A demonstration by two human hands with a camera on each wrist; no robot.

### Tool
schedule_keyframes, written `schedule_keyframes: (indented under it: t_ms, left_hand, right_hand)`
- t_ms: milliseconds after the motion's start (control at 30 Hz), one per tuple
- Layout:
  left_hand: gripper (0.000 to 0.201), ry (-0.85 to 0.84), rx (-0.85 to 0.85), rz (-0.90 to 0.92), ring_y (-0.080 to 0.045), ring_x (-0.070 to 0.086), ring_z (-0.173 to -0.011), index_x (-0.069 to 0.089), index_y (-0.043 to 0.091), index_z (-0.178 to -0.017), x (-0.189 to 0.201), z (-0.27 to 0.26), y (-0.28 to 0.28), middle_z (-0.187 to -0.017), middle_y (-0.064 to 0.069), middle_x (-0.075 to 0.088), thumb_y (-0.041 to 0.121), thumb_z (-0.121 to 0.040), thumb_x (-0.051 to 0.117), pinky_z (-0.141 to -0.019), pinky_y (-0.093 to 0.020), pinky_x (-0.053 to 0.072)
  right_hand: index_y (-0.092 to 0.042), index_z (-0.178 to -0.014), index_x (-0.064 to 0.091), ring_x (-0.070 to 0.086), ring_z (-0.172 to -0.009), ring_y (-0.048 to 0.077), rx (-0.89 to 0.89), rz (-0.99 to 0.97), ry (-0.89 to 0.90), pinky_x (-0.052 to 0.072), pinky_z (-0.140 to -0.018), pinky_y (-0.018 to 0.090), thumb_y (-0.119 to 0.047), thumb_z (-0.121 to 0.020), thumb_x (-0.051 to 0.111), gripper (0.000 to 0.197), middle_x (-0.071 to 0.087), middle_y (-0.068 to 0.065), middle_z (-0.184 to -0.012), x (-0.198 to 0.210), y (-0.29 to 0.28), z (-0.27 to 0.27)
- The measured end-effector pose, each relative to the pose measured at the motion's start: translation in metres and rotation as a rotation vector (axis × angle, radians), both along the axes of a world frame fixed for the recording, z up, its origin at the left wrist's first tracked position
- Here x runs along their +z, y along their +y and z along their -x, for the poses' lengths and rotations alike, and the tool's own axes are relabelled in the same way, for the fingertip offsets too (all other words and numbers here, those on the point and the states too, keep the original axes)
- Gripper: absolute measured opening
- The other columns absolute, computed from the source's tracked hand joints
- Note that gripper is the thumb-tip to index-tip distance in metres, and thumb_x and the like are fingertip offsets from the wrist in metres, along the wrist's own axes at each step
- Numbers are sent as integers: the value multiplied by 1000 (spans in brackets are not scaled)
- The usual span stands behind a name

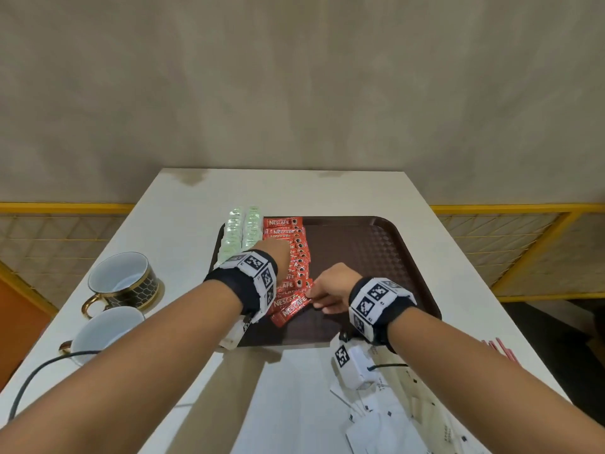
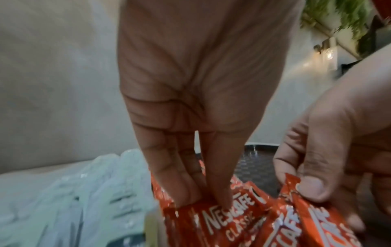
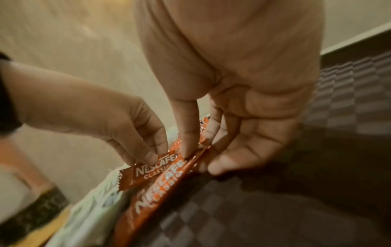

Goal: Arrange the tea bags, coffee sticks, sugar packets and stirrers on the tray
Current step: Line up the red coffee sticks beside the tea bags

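A brown tray point(image 1: 370, 250) lies mid-table. Two rows of pale green tea bags point(image 1: 244, 234) fill its left edge. Beside them runs a column of red Nescafe coffee sticks point(image 1: 296, 253). My left hand point(image 1: 278, 257) is over that column, and in the left wrist view its straight fingertips point(image 2: 220, 198) press down on a stick point(image 2: 224, 222). My right hand point(image 1: 322, 294) pinches the right end of the nearest coffee stick point(image 1: 291, 311) between thumb and fingers point(image 3: 188, 148). That stick point(image 3: 156, 192) lies slanted at the near end of the column.
White sugar packets point(image 1: 386, 417) lie loose on the table near the front right. Red stirrers point(image 1: 501, 350) sit at the right table edge. Two cups point(image 1: 121, 280) point(image 1: 104, 329) stand at the left, with a dark cable point(image 1: 36, 375) nearby. The tray's right half is bare.
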State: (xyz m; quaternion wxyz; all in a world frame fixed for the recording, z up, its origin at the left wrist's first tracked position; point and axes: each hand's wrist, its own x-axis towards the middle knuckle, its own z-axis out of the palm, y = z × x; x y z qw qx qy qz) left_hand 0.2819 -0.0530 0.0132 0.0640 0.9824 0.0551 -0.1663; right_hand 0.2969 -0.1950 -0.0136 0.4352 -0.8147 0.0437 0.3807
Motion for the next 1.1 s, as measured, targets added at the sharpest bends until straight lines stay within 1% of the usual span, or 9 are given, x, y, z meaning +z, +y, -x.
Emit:
schedule_keyframes:
  t_ms: [67, 133, 300, 367, 467, 633, 767, 933, 1100]
  left_hand:
    - [20, 42, -14, -8, -26, 66, -98, 73, 5, -103, -8, -3, 1, -104, -11, 70, 7, -84, 67, -86, -35, 56]
    - [18, 52, -29, 9, -26, 66, -97, 74, 6, -99, -11, -6, 0, -102, -10, 71, 6, -81, 69, -87, -36, 56]
    - [18, 36, -76, 46, -25, 66, -94, 75, 7, -93, -14, -8, -3, -96, -8, 72, 6, -76, 74, -86, -38, 56]
    - [17, 38, -97, 44, -25, 67, -93, 74, 7, -90, -16, -7, -4, -94, -9, 72, 6, -73, 77, -86, -39, 56]
    - [19, 18, -114, 29, -25, 67, -93, 74, 5, -89, -16, -3, -3, -95, -10, 72, 8, -71, 80, -87, -37, 55]
    - [23, -19, -132, 44, -25, 66, -92, 74, 6, -90, -10, 8, -3, -96, -9, 71, 15, -71, 82, -85, -36, 56]
    - [23, -5, -163, 63, -24, 66, -94, 74, 7, -95, -12, 18, -7, -99, -8, 71, 17, -75, 80, -82, -30, 53]
    - [15, -5, -164, 93, -24, 65, -93, 75, 9, -92, -13, 26, -8, -99, -7, 70, 10, -77, 77, -83, -31, 53]
    - [16, -48, -166, 124, -22, 65, -95, 74, 11, -94, -12, 30, -7, -99, -5, 70, 11, -79, 75, -79, -27, 49]
  right_hand:
    - [-2, -90, 70, 60, -69, 17, 111, 145, -130, 49, -62, 27, -12, -82, 75, 14, 70, 8, -85, -7, -1, -4]
    - [-3, -94, 72, 59, -78, 19, 201, 251, -247, 47, -64, 28, -19, -78, 79, 24, 68, 7, -88, -8, -2, -5]
    - [-10, -80, 64, 60, -81, 22, 323, 337, -337, 55, -72, 33, -22, -78, 80, 20, 66, 9, -90, -5, -4, -2]
    - [-10, -75, 61, 64, -78, 25, 319, 333, -343, 60, -75, 37, -19, -79, 80, 22, 66, 11, -88, -6, -5, -1]
    - [-6, -81, 62, 71, -83, 31, 271, 297, -327, 62, -72, 42, -13, -76, 82, 22, 69, 16, -93, -8, -4, 0]
    - [-7, -92, 60, 69, -92, 34, 250, 298, -343, 59, -82, 45, -14, -73, 84, 31, 69, 18, -102, -14, 0, 2]
    - [-3, -95, 64, 70, -92, 33, 232, 293, -331, 59, -82, 44, -10, -73, 84, 30, 70, 17, -101, -19, 0, 2]
    - [-9, -78, 62, 70, -89, 32, 235, 283, -314, 60, -78, 44, -8, -74, 83, 21, 70, 16, -98, -21, -2, 3]
    - [-8, -82, 64, 70, -89, 33, 227, 278, -325, 60, -81, 44, -6, -73, 83, 21, 70, 17, -96, -24, -5, 5]
